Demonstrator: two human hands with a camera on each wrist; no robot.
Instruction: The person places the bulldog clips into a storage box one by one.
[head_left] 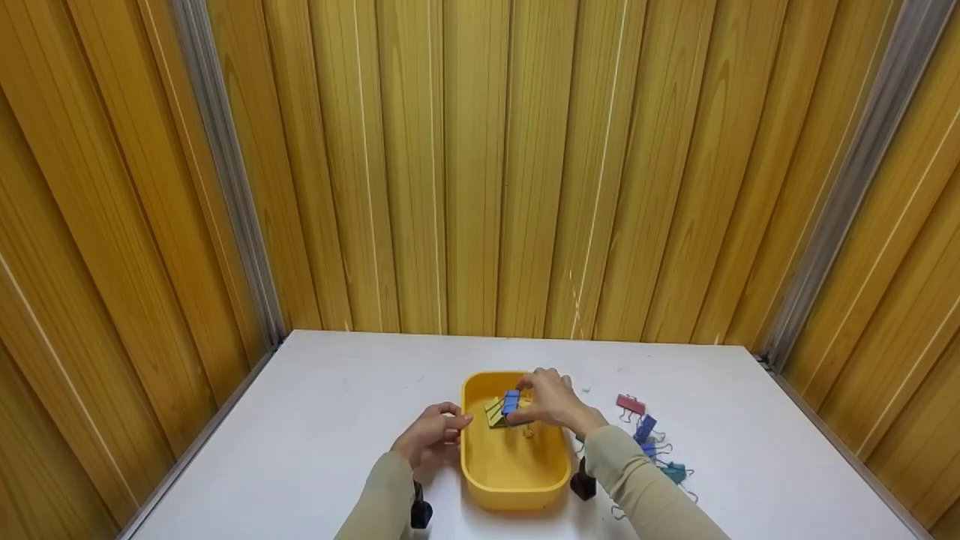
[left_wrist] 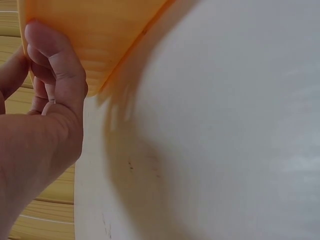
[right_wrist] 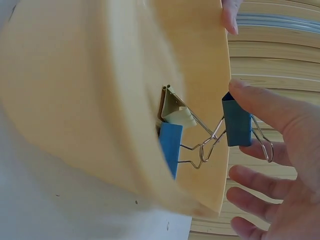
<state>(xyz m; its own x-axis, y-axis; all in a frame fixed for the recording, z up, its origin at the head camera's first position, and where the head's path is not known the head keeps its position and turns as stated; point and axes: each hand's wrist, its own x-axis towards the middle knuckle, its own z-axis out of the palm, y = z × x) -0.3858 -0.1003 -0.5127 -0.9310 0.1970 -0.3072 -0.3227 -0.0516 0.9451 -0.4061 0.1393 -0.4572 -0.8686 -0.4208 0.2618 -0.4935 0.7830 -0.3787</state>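
Note:
A yellow plastic tub [head_left: 516, 498] stands on the white table. At its left side, my left hand [head_left: 433, 430] pinches the rim, thumb on one side of the wall and curled fingers against the outside. My right hand [head_left: 556, 399] is over the tub's far half, holding a blue binder clip [right_wrist: 238, 122] between thumb and index finger, with the other fingers spread loosely. In the right wrist view the held clip's wire handle overlaps that of another blue binder clip [right_wrist: 171, 147] inside the tub. Beside that one lies a pale yellow-green binder clip [right_wrist: 179, 116].
Right of the tub, partly behind my right sleeve, lie several loose binder clips: a red clip [head_left: 631, 404], a dark blue clip [head_left: 644, 428] and a teal clip [head_left: 673, 472] among them. Wood-patterned panels [head_left: 480, 165] enclose the table [head_left: 322, 420] at the back and sides.

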